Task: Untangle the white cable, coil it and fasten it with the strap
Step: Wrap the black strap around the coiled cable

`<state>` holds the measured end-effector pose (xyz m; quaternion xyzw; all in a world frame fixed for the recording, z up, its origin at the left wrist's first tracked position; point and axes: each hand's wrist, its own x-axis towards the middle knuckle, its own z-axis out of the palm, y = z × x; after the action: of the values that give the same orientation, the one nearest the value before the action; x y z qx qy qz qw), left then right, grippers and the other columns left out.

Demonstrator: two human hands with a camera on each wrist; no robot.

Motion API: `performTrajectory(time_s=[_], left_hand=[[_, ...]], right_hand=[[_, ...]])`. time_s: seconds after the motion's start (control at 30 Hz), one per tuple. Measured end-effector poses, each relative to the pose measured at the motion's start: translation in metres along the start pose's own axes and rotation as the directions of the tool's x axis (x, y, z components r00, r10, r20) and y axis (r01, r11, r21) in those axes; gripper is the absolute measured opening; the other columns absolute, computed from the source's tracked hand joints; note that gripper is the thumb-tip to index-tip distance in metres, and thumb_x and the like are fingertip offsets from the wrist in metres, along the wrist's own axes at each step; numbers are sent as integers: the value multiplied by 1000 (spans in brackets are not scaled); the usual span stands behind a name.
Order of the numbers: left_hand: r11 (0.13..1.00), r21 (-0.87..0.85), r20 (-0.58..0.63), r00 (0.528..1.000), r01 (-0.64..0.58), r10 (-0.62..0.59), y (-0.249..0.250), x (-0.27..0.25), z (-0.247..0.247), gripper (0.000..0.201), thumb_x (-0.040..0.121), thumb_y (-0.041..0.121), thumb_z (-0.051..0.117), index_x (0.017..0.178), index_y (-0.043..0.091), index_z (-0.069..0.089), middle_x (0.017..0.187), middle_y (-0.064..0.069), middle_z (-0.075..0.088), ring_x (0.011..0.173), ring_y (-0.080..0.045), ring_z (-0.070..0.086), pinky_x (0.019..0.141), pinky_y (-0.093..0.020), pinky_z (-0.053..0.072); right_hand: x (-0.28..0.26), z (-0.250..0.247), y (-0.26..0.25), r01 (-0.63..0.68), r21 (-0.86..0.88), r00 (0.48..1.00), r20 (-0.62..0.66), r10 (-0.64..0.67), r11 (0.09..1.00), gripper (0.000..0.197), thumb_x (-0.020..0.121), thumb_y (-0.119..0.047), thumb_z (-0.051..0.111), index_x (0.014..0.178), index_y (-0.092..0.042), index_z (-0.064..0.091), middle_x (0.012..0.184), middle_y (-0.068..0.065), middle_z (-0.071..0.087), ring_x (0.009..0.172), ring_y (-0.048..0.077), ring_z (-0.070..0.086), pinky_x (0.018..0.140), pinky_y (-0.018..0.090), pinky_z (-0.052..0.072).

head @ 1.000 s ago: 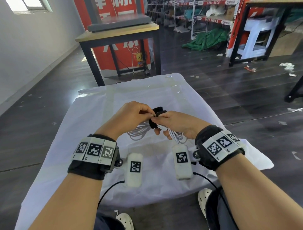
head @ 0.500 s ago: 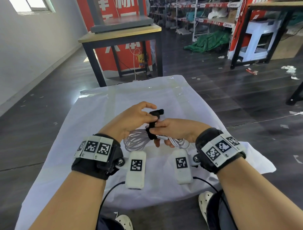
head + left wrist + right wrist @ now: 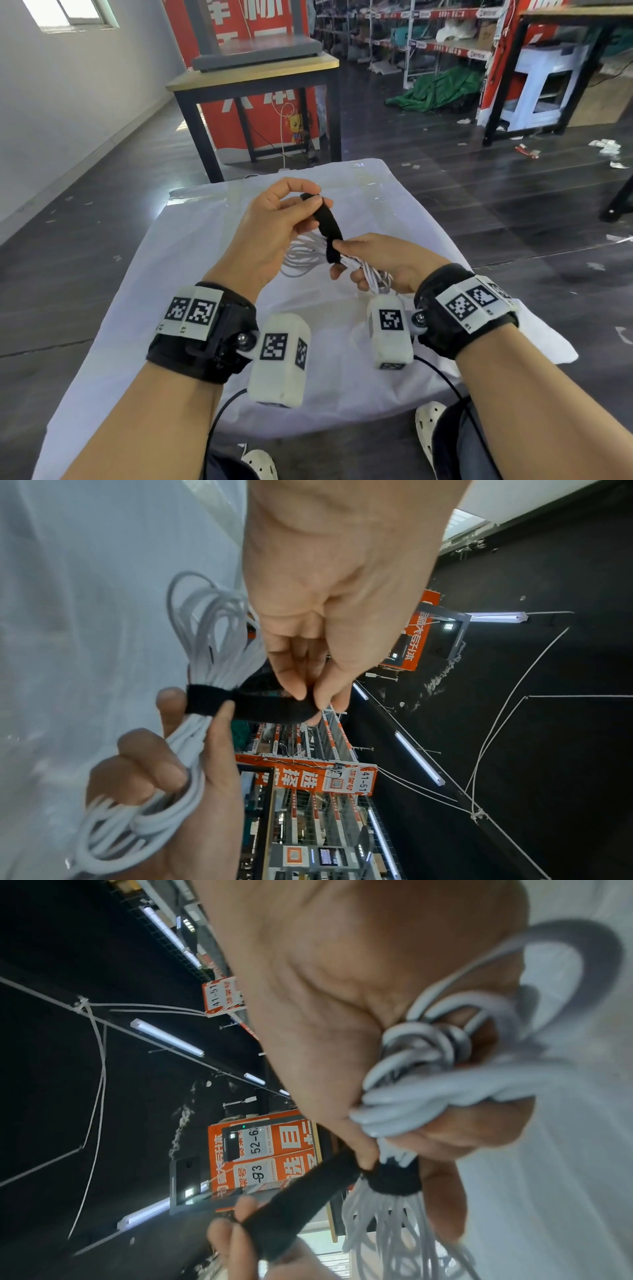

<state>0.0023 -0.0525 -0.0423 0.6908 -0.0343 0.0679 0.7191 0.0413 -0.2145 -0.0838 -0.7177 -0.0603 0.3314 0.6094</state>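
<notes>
left hand (image 3: 274, 222) pinches black strap (image 3: 329, 229) end | right hand (image 3: 383, 262) grasps coiled white cable (image 3: 202, 642) at the wrap | cable plugs hidden in right grip

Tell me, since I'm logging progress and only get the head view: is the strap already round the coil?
Observer: Yes. In the left wrist view the black strap encircles the white cable bundle at its waist.
Operator: Is the tail loose?
Observer: No, the left hand pinches its free end between thumb and fingertips, drawn straight and not yet pressed down.
Operator: And the right grip?
Observer: The right wrist view shows the right hand with fingers curled round the near loops, thumb tip against the band.
</notes>
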Motion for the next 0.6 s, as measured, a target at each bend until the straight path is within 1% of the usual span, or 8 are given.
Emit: performTrajectory(time_s=[0.07,0.13,0.23,0.3,0.37,0.47,0.53,0.6], left_hand=[[999,-31,41,999,10,-9,1,0,-1,15,93,0,54,95,12,63,89,-9,73,73,-10,64,68,-18,51],[999,-11,72,996,49,-48,-2,0,0,17,94,0,52,98,11,65,88,-8,72,75,-9,65,66,-17,52],[989,-47,34,990,138,-136,-9,0,4,23,94,-2,49,94,9,68,83,-6,71,79,-13,62,62,-18,50],[981,-90,-3,985,172,-173,-12,0,6,25,93,0,48,87,11,69,80,-4,70,79,-14,62,62,-19,49],[978,-79,-14,981,191,-193,-13,0,8,25,93,3,50,83,15,70,77,-2,68,76,-13,60,60,-19,48],[973,-11,27,972,232,-232,-14,0,10,20,95,7,52,88,16,68,69,-1,60,64,-8,55,55,-18,45],[968,22,36,968,249,-250,-14,1,9,18,97,9,51,91,17,67,67,0,56,60,-7,52,56,-17,45],[965,29,25,964,262,-263,-14,2,7,17,97,10,52,94,16,67,65,1,54,59,-6,51,57,-16,47]], right_hand=[[2,-2,-1,1,86,1000,-26,2,996,33,100,-31,46,99,-1,60,75,8,68,44,12,38,43,23,34],[3,-3,-1,1,187,999,-53,9,982,32,100,-28,47,97,1,59,77,11,65,45,12,37,42,22,34],[4,-5,-1,8,343,997,-77,19,939,27,98,-22,49,94,3,58,76,13,58,42,10,37,37,19,34],[4,-5,-1,5,470,998,-51,22,883,23,98,-17,46,95,3,56,72,13,57,37,9,38,35,18,35],[4,-4,-3,14,558,999,-46,14,830,20,98,-14,44,95,3,55,69,14,56,35,9,38,33,17,33],[4,-4,-4,52,628,997,-75,-6,777,23,99,-12,39,87,3,54,68,15,51,32,8,35,32,16,30],[4,-2,-4,69,644,996,-87,-17,762,25,99,-12,38,86,2,54,68,15,50,30,8,35,32,14,30],[6,-1,-3,91,658,993,-112,-23,747,25,99,-14,38,85,1,53,64,14,50,30,8,35,31,15,31]])
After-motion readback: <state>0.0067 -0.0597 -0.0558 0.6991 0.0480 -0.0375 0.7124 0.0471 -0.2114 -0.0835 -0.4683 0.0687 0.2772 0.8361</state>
